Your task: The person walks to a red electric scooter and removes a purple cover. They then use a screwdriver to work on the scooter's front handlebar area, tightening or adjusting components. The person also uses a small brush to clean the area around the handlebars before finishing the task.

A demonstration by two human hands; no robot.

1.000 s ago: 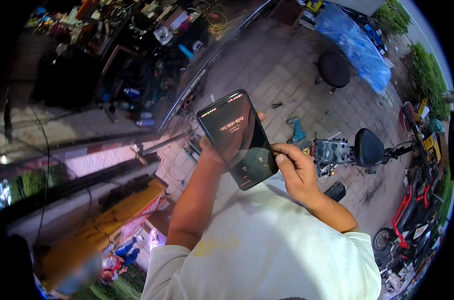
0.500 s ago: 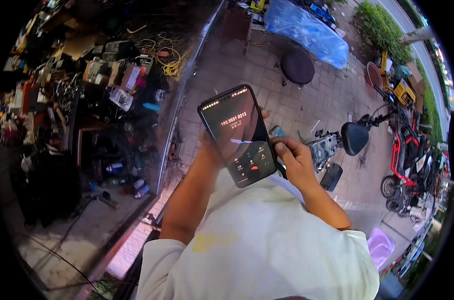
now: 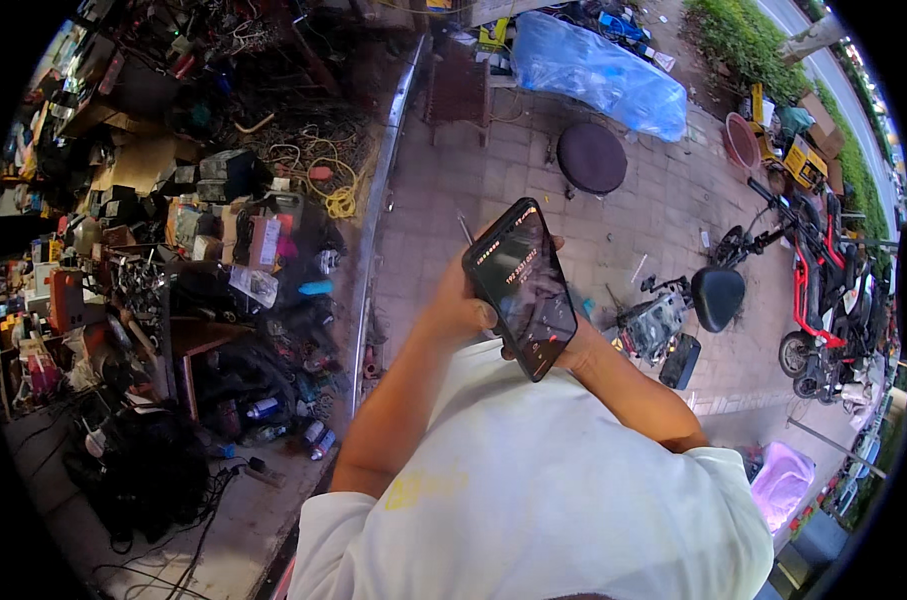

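Note:
A black smartphone (image 3: 523, 290) with a lit dark call screen is held tilted in front of my white shirt. My left hand (image 3: 460, 308) grips its left side, with the thumb along the edge. A thin metal rod (image 3: 464, 228) sticks up beside that hand; its lower end is hidden. My right hand (image 3: 576, 348) holds the phone's lower right side, most of its fingers hidden behind it. A fingertip shows past the phone's upper right edge.
Tools, boxes and parts crowd the left, beyond a metal sill (image 3: 385, 190). A round dark stool (image 3: 591, 158) stands ahead on paving, near a blue plastic sheet (image 3: 598, 75). To the right are a black seat (image 3: 718, 298), a red-framed bike (image 3: 803, 290) and a purple basin (image 3: 781, 485).
The phone has shifted right and turned clockwise, its screen now more slanted. My right hand has moved from beside its edge to its lower side, partly behind it. The view has shifted slightly.

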